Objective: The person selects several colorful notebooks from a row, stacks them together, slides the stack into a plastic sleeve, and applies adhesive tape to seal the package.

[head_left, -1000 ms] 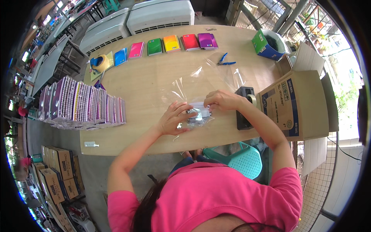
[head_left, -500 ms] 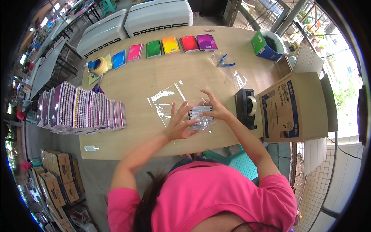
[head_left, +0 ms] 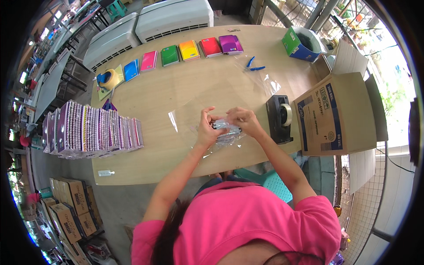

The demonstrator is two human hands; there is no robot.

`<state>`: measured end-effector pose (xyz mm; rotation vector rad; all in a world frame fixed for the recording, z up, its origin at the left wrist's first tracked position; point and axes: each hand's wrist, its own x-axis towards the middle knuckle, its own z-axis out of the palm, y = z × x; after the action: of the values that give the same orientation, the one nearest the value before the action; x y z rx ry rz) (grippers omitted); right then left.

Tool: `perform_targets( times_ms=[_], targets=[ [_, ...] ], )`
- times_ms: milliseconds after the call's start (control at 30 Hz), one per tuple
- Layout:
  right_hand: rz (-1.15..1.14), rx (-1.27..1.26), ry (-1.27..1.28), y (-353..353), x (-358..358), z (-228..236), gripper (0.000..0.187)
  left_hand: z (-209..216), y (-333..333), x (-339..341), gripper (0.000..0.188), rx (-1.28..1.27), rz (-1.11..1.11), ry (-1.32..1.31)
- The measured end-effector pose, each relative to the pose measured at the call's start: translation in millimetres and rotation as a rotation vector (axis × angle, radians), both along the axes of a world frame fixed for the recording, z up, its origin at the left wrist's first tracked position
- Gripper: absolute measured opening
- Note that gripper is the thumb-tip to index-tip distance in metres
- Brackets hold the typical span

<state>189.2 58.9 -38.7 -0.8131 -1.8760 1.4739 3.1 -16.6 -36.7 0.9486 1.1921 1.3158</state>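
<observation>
Near the middle of the table's front part, a small bundle [head_left: 226,137] lies in see-through plastic. It looks like a stack of spiral notebooks seen edge-on, partly covered by my fingers. My left hand [head_left: 207,129] grips its left end, thumb across the top. At the far right corner, my right hand [head_left: 245,120] has its fingers bunched together on the plastic wrap; the exact pinch is hard to see. Left of my hands, a see-through plastic bag [head_left: 172,121] lies flat. A black tape dispenser [head_left: 279,120] stands right of my right hand.
Plastic-wrapped spiral notebooks [head_left: 92,132] stand stacked at left. Colourful notebooks [head_left: 169,55] line the far side, near tape rolls [head_left: 110,79]. Blue nippers [head_left: 255,65] lie back right, by a green-blue box [head_left: 304,44]. An open cardboard box [head_left: 338,117] stands right.
My left hand has gone from spread fingers to gripping the bundle's left end. My right hand has drawn its fingers together on the plastic. The view has shifted slightly.
</observation>
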Motion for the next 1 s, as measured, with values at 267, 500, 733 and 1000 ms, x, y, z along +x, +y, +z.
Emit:
perform_targets(
  times_ms=[267, 500, 733, 1000],
  targets=[
    [-0.157, 0.686, -0.203, -55, 42, 52, 0.028, -18, -13, 10, 0.021, 0.183, 0.155, 0.373],
    [-0.970, -0.263, -0.447, -54, 204, -15, 0.023, -20, -20, 37, 0.017, 0.204, 0.269, 0.198],
    [-1.070, -0.179, -0.334, -113, 209, -48, 0.014, -23, -24, 34, 0.017, 0.186, 0.283, 0.242],
    [-0.970, -0.763, 0.213, -141, 103, -32, 0.025, -16, -24, 38, 0.018, 0.297, 0.310, 0.314]
  ],
)
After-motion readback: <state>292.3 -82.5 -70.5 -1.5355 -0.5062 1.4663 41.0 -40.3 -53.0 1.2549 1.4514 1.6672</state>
